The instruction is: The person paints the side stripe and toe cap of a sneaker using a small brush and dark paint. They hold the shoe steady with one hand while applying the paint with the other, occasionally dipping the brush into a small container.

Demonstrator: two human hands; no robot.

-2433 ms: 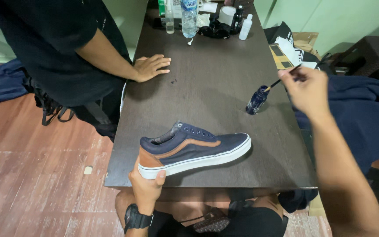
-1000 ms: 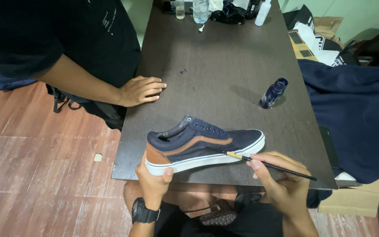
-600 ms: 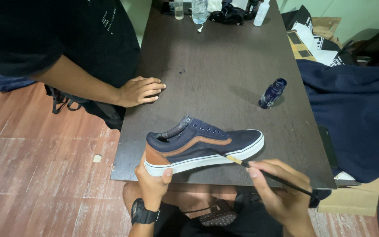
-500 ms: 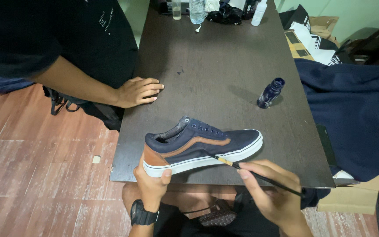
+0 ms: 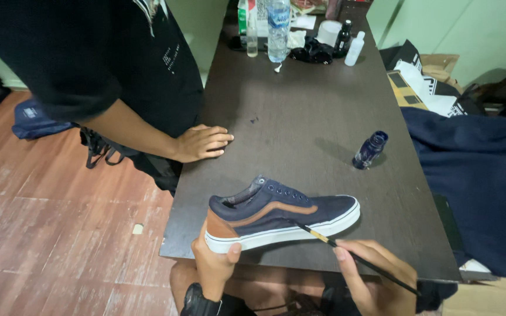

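Observation:
A navy sneaker [image 5: 276,213] with a tan stripe, tan heel and white sole lies on its side edge near the front of a dark table [image 5: 300,123]. My left hand [image 5: 215,263] grips its heel from below. My right hand [image 5: 376,278] holds a thin paintbrush [image 5: 346,251] whose tip touches the shoe's navy side, just above the sole. A small open dark blue bottle [image 5: 371,150] stands on the table beyond the toe.
Another person in a black shirt stands at the left, one hand [image 5: 201,142] flat on the table edge. Bottles, a cup and a black cloth [image 5: 310,51] crowd the far end. A navy garment [image 5: 475,175] lies on the right. Wooden floor lies to the left.
My right hand came back from the blue bottle with the brush and brought its tip to the shoe's side, then slid it toward the middle. My left hand keeps hold of the heel.

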